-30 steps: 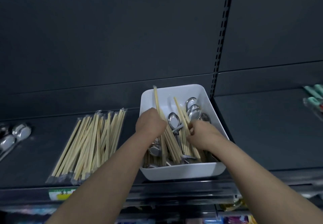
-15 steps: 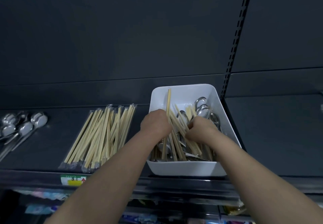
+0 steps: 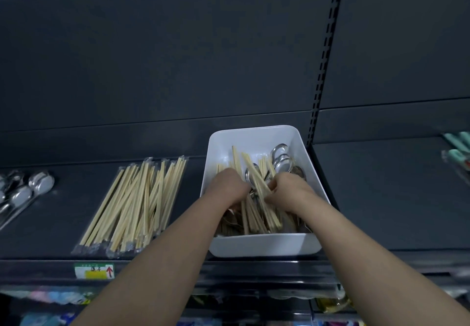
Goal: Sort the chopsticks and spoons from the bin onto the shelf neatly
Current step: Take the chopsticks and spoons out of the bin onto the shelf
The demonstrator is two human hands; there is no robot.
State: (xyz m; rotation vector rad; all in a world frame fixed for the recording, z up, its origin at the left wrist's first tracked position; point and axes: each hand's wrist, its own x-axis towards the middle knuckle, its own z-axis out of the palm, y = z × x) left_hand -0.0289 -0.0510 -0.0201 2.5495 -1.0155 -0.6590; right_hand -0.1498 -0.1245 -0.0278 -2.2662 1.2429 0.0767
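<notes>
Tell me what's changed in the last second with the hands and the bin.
The left hand and right hand moved closer together inside the bin, gathering the chopsticks into a bundle that both now grip. Nothing has left the bin. The chopstick pile and spoons on the shelf stayed put.

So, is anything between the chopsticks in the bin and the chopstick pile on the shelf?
Nothing visible lies on the shelf between bin and pile. The chopsticks only have to clear the bin's left wall, and spoons lie mixed among them.
</notes>
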